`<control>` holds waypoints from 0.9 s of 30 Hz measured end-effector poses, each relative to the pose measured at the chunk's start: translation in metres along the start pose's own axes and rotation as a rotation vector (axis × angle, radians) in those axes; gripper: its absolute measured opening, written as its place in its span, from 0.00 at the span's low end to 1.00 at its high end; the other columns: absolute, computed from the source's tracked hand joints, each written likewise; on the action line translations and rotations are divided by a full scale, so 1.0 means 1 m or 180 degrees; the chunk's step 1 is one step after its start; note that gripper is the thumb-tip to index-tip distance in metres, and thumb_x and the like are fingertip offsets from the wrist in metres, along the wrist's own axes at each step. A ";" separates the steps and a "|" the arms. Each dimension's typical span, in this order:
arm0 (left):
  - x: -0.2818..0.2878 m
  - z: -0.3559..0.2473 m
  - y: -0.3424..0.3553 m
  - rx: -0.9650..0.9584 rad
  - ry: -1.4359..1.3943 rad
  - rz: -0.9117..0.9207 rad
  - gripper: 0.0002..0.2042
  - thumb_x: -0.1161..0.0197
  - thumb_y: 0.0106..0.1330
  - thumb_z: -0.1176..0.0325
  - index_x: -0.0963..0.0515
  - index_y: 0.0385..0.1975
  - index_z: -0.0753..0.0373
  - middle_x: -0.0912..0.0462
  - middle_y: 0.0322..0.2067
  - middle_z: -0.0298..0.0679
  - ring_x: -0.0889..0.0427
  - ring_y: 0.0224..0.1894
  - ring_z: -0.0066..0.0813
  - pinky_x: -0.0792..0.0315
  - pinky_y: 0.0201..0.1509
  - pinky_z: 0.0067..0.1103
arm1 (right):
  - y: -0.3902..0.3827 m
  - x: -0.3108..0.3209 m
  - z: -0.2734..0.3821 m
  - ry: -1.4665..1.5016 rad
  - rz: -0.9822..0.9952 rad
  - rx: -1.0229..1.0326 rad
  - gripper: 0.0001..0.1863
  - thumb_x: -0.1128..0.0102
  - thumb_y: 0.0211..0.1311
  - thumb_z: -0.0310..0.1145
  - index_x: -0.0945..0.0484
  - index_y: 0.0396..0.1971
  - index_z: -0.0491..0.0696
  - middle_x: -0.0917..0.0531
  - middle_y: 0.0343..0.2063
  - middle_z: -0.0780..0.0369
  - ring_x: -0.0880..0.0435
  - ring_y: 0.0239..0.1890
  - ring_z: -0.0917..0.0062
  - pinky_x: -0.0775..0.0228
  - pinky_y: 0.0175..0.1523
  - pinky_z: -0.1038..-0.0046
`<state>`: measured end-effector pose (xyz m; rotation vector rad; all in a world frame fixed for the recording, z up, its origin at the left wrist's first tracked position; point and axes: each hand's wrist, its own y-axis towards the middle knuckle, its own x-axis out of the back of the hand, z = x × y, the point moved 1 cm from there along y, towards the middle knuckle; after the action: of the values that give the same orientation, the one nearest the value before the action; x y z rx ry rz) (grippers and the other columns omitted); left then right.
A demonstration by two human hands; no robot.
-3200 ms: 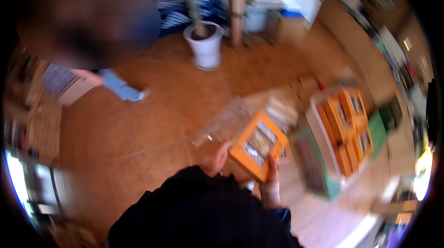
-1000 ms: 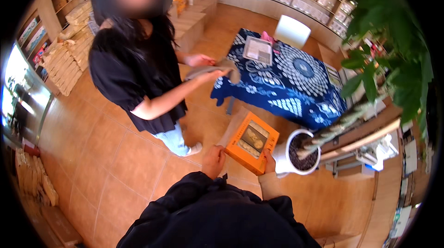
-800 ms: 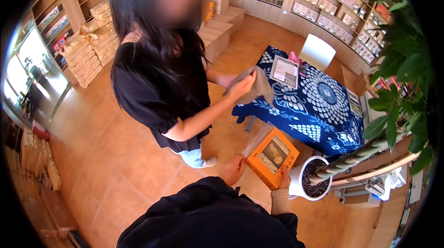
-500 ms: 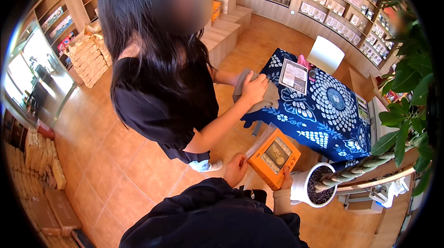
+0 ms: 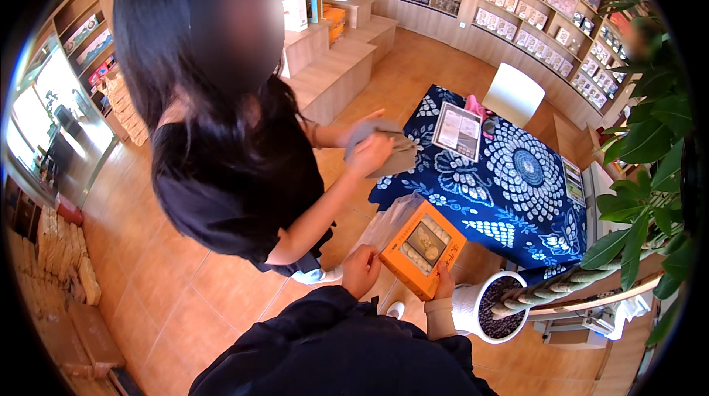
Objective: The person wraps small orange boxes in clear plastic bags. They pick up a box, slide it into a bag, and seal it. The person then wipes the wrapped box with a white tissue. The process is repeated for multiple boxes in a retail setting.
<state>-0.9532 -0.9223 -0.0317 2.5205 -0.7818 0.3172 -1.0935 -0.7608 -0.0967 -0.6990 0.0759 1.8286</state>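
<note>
An orange box (image 5: pixel 415 272) with a clear window is tilted in front of me. Through the window show pale pieces and one round item. My right hand (image 5: pixel 443 283) grips its lower right edge, thumb on the front. At the box's left corner, my left hand (image 5: pixel 362 270) is closed on the edge of a clear plastic bag (image 5: pixel 390 220). The bag spreads along the box's upper left side; whether it wraps the box I cannot tell. To my left front stands a person in black (image 5: pixel 229 189), handling a folded grey-brown cloth (image 5: pixel 395 156) with both hands.
A table with a blue-and-white patterned cloth (image 5: pixel 495 189) stands ahead right, with a framed sheet (image 5: pixel 458 130) on it. A white plant pot (image 5: pixel 473 311) is close at my right. Beyond are a white chair (image 5: pixel 515 93), wooden steps (image 5: pixel 336 86) and stocked shelves (image 5: pixel 528 16).
My hands and the box have shifted slightly left in view, and more of the plastic bag shows. The other person and the cloth have moved left, away from the table.
</note>
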 end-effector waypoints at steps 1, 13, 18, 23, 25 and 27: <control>-0.005 -0.001 0.005 -0.0197 0.0115 0.0026 0.05 0.43 0.51 0.76 0.29 0.28 0.63 0.28 0.22 0.42 0.26 0.23 0.38 0.33 0.26 0.27 | 0.003 0.003 0.004 0.0016 -0.0045 -0.0011 0.19 0.44 0.57 0.38 0.29 0.41 0.38 0.23 0.34 0.62 0.24 0.34 0.79 0.31 0.39 0.80; -0.054 -0.015 0.026 -0.0428 0.0069 -0.0039 0.05 0.42 0.50 0.77 0.28 0.26 0.63 0.28 0.21 0.42 0.27 0.23 0.41 0.33 0.26 0.27 | 0.041 0.044 0.021 0.0043 -0.0260 0.0092 0.13 0.44 0.57 0.36 0.27 0.35 0.41 0.24 0.28 0.65 0.27 0.26 0.83 0.34 0.30 0.82; -0.056 -0.022 0.033 -0.0792 0.0288 0.0021 0.04 0.43 0.50 0.77 0.29 0.25 0.63 0.27 0.22 0.42 0.26 0.24 0.40 0.33 0.26 0.28 | 0.031 0.024 0.041 0.0189 -0.0226 0.0051 0.12 0.46 0.59 0.35 0.28 0.37 0.41 0.23 0.31 0.62 0.23 0.28 0.79 0.30 0.32 0.80; -0.056 -0.022 0.035 -0.0762 0.0362 0.0100 0.04 0.43 0.49 0.77 0.29 0.24 0.64 0.27 0.22 0.42 0.26 0.24 0.40 0.33 0.26 0.28 | 0.033 0.017 0.046 0.0104 -0.0145 0.0021 0.13 0.47 0.59 0.35 0.28 0.38 0.41 0.23 0.31 0.62 0.23 0.30 0.79 0.29 0.35 0.79; -0.056 -0.021 0.035 -0.0771 0.0457 0.0146 0.05 0.43 0.49 0.77 0.30 0.25 0.63 0.27 0.23 0.43 0.26 0.25 0.42 0.33 0.27 0.30 | 0.039 0.025 0.042 0.0041 -0.0114 0.0021 0.13 0.47 0.59 0.35 0.28 0.38 0.41 0.23 0.30 0.63 0.24 0.30 0.80 0.30 0.35 0.80; -0.056 -0.020 0.036 -0.0747 0.0528 0.0151 0.05 0.43 0.48 0.77 0.30 0.26 0.63 0.27 0.23 0.43 0.26 0.25 0.42 0.33 0.28 0.31 | 0.044 0.027 0.039 -0.0018 -0.0090 0.0032 0.13 0.47 0.60 0.35 0.28 0.38 0.41 0.24 0.29 0.64 0.25 0.30 0.81 0.32 0.35 0.81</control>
<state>-1.0206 -0.9114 -0.0206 2.2283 -0.7663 0.4190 -1.1543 -0.7397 -0.0904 -0.6845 0.0710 1.8019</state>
